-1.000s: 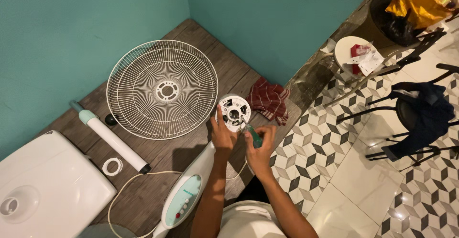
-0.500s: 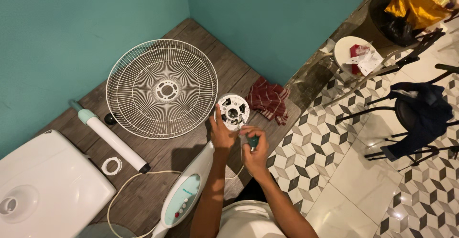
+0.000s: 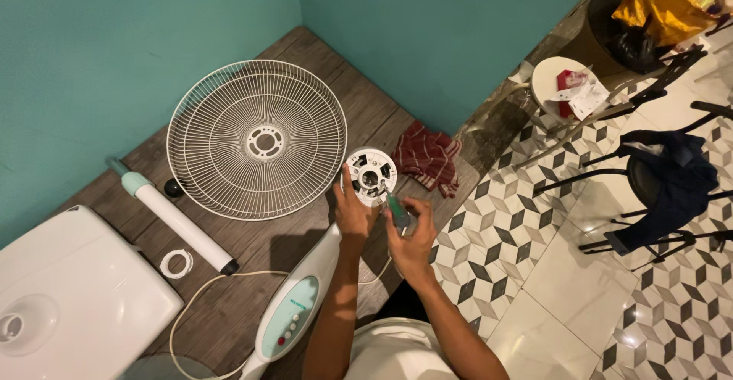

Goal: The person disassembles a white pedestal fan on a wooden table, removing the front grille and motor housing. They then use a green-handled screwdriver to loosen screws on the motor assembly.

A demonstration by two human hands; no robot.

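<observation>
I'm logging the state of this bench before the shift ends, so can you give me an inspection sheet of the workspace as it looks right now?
Surface: wooden table, grey-brown planks, set in a teal corner.
Job's things: round white fan part in left hand; green-handled screwdriver in right hand, tip at the part.
Clutter: wire fan guard, white pole, white ring, white fan base, control column, red cloth.
Fingers: both hands closed on their things.
Cables: white cord looping across the table.
Surroundings: patterned tile floor, dark chairs, small stool.
</observation>
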